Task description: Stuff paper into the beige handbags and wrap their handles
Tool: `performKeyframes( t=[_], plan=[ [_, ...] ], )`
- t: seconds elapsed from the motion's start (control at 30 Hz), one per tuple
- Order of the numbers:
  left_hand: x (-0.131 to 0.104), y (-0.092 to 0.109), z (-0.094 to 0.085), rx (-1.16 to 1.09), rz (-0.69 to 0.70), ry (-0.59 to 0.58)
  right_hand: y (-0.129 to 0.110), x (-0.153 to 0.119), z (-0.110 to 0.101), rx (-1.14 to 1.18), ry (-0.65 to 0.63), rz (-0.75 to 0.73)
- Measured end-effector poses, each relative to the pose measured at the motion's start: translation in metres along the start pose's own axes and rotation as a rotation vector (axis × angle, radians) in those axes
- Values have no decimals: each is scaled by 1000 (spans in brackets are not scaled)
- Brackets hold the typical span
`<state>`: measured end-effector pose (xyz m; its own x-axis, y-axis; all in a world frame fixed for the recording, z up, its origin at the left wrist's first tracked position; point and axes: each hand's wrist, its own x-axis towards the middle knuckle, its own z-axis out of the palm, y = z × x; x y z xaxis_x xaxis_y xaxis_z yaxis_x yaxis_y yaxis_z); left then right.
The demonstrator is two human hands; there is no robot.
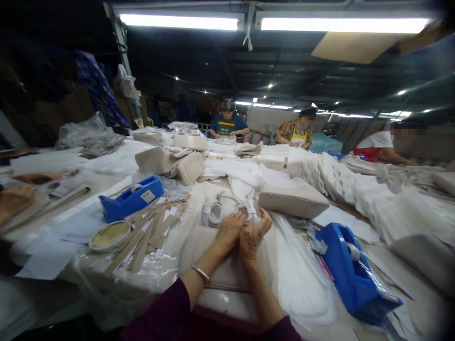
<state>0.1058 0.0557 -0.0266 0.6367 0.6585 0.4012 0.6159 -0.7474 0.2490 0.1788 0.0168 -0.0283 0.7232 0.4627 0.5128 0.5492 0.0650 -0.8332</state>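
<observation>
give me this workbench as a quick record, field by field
hands: left hand and right hand close together by a wrapped ring
below them: beige bag
left: blue tape dispenser, round dish, card strips
right: larger-looking blue dispenser
left edge: another person's hand
grip: cannot tell

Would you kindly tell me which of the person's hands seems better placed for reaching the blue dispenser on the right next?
Probably the right hand: it lies nearer that blue dispenser. The left hand is farther off, with the right one between; both are over the beige bag.
</observation>
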Motion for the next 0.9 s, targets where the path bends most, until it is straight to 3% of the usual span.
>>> performKeyframes(
  t=[0.17,0.37,0.63,0.9],
  plan=[
    [-1,-1,-2,13,-19,29,32,30,4,-117,-231,140],
    [1,0,0,-11,-64,10,56,55,16,-170,-338,100],
    [0,0,-3,-96,-85,-33,61,48,22,-233,-390,-11],
    [-1,-5,0,-165,28,-95,69,45,25,-228,-369,-15]
  ],
)
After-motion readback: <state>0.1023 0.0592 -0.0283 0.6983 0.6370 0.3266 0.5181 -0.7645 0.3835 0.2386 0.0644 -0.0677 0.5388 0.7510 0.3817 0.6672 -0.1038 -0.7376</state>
